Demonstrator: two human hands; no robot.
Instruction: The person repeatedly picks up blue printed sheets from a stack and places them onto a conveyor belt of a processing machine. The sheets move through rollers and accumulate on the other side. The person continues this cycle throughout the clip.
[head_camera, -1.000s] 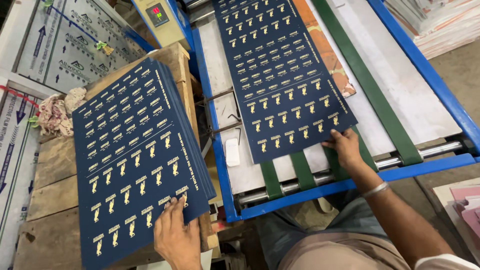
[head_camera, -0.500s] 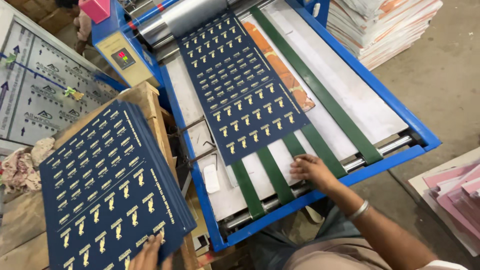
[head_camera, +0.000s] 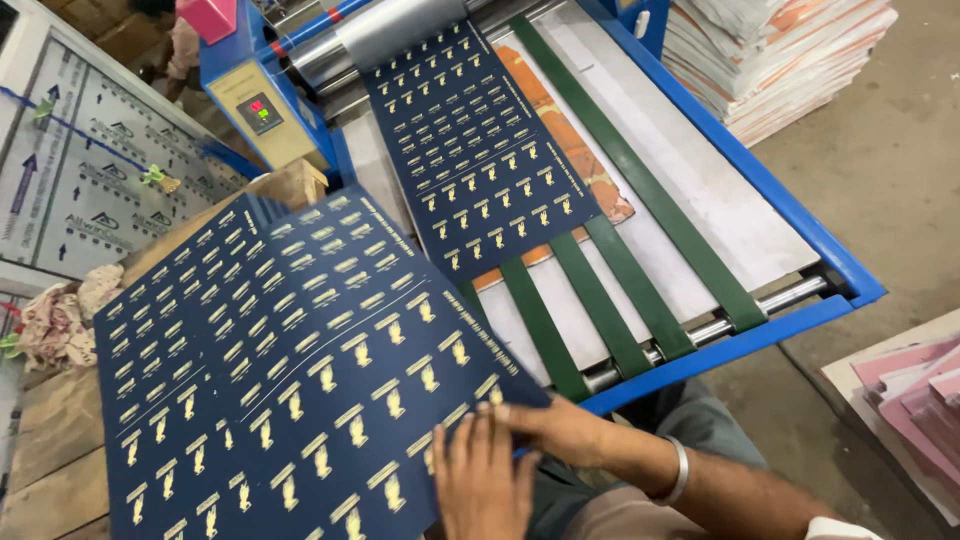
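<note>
Head view shows both hands, left hand (head_camera: 480, 480) and right hand (head_camera: 560, 430), pressed flat, gripping nothing, squaring the navy gold-printed card sheet (head_camera: 290, 370) atop its stack, which likely needs aligned edges.

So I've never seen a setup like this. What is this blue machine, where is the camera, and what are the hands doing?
The view comes from a camera worn on the person's head, looking down at their own two bare hands. The blue-framed machine is a feed table: green belts run over a pale bed toward a metal roller, with a small control box beside it. One dark blue sheet printed with rows of gold marks lies on the belts, over an orange sheet. Nearer, a stack of the same blue sheets sits on a wooden table. Both hands, left and right, rest on the top sheet's near corner; whether it is pinched I cannot tell. Paper stacks stand on the floor.
</note>
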